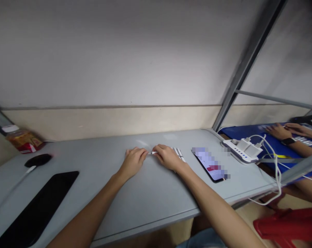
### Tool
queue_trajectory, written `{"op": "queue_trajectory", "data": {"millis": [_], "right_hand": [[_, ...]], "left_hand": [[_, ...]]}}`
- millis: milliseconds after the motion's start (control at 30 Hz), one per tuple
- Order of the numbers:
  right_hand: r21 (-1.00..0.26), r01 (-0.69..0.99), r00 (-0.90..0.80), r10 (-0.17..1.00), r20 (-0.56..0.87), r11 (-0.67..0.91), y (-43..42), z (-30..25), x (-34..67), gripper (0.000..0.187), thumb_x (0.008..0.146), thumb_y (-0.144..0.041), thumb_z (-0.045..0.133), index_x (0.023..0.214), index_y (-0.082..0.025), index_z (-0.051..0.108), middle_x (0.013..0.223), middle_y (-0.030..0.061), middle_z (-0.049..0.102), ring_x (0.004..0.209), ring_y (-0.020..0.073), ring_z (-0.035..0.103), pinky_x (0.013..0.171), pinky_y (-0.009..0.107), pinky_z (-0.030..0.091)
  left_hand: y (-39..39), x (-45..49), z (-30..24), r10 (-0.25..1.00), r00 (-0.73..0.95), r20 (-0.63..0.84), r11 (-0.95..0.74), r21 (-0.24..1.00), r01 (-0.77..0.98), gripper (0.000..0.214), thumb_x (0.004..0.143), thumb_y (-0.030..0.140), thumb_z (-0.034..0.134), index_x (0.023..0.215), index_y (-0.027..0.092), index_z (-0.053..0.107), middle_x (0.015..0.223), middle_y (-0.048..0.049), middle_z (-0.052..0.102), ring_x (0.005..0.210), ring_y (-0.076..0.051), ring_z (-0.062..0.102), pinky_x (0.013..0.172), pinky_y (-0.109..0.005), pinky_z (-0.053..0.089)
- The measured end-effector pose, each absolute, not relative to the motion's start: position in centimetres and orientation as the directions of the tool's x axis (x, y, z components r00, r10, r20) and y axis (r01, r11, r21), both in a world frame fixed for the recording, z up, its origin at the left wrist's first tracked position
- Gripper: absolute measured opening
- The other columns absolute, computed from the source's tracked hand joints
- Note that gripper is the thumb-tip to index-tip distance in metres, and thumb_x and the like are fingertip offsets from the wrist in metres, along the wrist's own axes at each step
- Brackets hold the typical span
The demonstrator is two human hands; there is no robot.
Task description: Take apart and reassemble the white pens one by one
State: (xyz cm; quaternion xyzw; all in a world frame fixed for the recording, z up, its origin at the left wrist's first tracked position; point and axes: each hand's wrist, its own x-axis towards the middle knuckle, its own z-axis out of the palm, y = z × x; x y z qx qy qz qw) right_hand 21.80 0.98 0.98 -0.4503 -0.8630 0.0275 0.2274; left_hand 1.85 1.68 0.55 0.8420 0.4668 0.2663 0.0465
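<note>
My left hand [133, 160] and my right hand [168, 156] rest close together on the grey table [150, 196], both with fingers curled. Between their fingertips they pinch a small white stick-like piece [152, 152]. Under and just right of my right hand lies a row of several similar white sticks [179, 153], partly hidden by the hand.
A lit phone [210, 164] lies right of my hands. A white power strip [242, 151] with chargers and cables sits at the table's right end. On the left are a black pad [39, 206], a black mouse-like object [38, 160] and a jar [22, 139]. Another person's hands [285, 131] work at the blue table.
</note>
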Motion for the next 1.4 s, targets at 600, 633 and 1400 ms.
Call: {"op": "queue_trajectory", "data": {"millis": [600, 633, 1400], "right_hand": [[-0.315, 0.725, -0.497, 0.782, 0.377, 0.613, 0.7, 1.0, 21.7, 0.020, 0.098, -0.024, 0.043, 0.108, -0.017, 0.059, 0.100, 0.0078, 0.064, 0.088, 0.0163, 0.060, 0.074, 0.025, 0.039], [-0.310, 0.729, -0.495, 0.782, 0.377, 0.611, 0.7, 1.1, 21.7, 0.020, 0.098, -0.024, 0.043, 0.108, -0.017, 0.059, 0.100, 0.0077, 0.064, 0.087, 0.0163, 0.059, 0.074, 0.025, 0.039], [-0.513, 0.660, -0.495, 0.831, 0.253, 0.549, 0.4, 1.8, 21.3, 0.032, 0.099, -0.029, 0.037, 0.088, -0.016, 0.064, 0.078, 0.0052, 0.065, 0.070, 0.0144, 0.054, 0.069, 0.025, 0.036]], "left_hand": [[1.1, 2.4, 0.3, 0.789, 0.431, 0.439, -0.583, 0.311, 0.750, 0.018, 0.092, 0.035, 0.048, 0.102, 0.024, 0.057, 0.108, -0.0038, 0.066, 0.102, -0.021, 0.057, 0.087, -0.037, 0.033], [1.1, 2.4, 0.3, 0.793, 0.443, 0.419, -0.581, 0.301, 0.756, 0.019, 0.095, 0.034, 0.043, 0.099, 0.023, 0.059, 0.103, -0.0035, 0.067, 0.098, -0.021, 0.058, 0.086, -0.038, 0.033], [0.9, 2.3, 1.1, 0.655, 0.619, 0.434, -0.685, -0.005, 0.729, 0.023, 0.086, 0.007, 0.040, 0.083, 0.021, 0.057, 0.081, -0.0054, 0.063, 0.084, -0.023, 0.049, 0.073, -0.039, 0.030]]}}
